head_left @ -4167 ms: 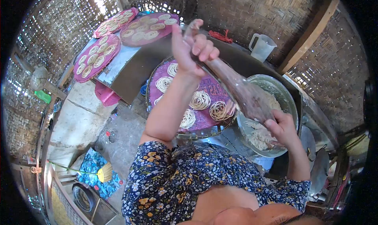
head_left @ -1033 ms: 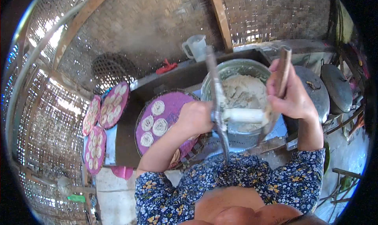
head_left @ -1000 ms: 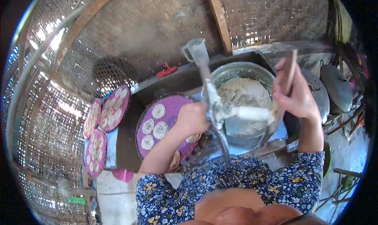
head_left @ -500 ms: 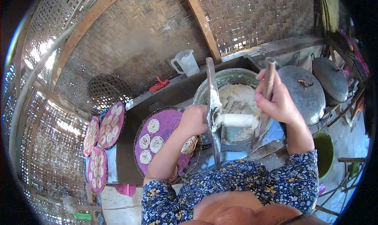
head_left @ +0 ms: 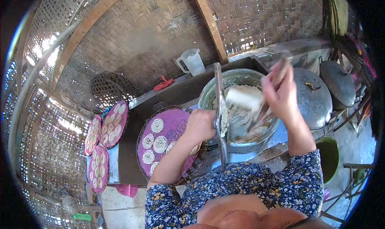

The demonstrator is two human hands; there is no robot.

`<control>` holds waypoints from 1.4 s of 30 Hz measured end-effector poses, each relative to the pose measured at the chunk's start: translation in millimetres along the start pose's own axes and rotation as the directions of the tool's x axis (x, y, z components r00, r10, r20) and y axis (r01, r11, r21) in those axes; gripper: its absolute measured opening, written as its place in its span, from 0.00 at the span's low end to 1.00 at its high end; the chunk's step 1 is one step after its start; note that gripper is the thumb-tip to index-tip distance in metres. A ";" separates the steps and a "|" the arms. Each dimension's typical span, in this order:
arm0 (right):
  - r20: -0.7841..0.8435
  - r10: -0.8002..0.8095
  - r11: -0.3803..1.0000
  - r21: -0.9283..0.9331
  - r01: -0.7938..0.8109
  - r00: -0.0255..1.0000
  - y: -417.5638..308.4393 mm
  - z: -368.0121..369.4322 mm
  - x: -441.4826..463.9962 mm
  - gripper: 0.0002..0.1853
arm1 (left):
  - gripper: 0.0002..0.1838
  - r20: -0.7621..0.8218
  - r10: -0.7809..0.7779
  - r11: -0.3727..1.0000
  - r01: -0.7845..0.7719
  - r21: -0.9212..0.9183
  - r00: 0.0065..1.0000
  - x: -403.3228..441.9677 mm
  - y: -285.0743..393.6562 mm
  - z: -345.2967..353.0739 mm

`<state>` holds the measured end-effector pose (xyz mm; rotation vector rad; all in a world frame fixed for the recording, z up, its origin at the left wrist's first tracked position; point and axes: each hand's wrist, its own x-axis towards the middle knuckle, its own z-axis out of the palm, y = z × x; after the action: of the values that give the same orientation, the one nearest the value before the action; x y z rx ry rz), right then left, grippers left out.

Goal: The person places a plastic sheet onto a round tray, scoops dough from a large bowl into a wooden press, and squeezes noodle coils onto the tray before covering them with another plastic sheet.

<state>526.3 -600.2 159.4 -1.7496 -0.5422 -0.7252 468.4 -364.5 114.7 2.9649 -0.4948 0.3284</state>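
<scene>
My left hand (head_left: 200, 125) is closed on a long wooden press bar (head_left: 219, 92), held on edge with pale dough smeared around its middle. In my right hand (head_left: 280, 93) is a wooden plunger handle (head_left: 284, 64), blurred by motion. A white cylinder (head_left: 242, 98) sticks out from that handle toward the left bar, with a gap between its end and the bar. Below both pieces stands a large metal basin (head_left: 203, 93) holding pale dough (head_left: 240, 118). Left of my left forearm, a round purple-lined woven tray (head_left: 176, 126) bears several coiled noodle-like rounds (head_left: 160, 144).
Several smaller pink trays (head_left: 110, 128) of coils lean at the left. Behind are a clear jug (head_left: 193, 62), a red bundle (head_left: 163, 84) and a dark woven basket (head_left: 110, 88). Large lidded pots (head_left: 311, 102) stand at the right, above a green tub (head_left: 329, 159).
The white cylinder has come away from the left wooden bar and now tilts above the basin. My right hand has swung its handle upward; my left hand keeps its grip.
</scene>
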 end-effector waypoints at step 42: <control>0.859 0.436 0.620 -0.504 0.602 0.270 177.4 52.4 -105.5 0.12 | 0.40 -0.199 -0.532 0.406 0.042 -0.913 0.823 -129.3 -34.5 -36.6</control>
<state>582.7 -600.3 -46.0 -3.0503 -1.3471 0.3578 353.5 -286.8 117.6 1.7549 0.0035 0.5213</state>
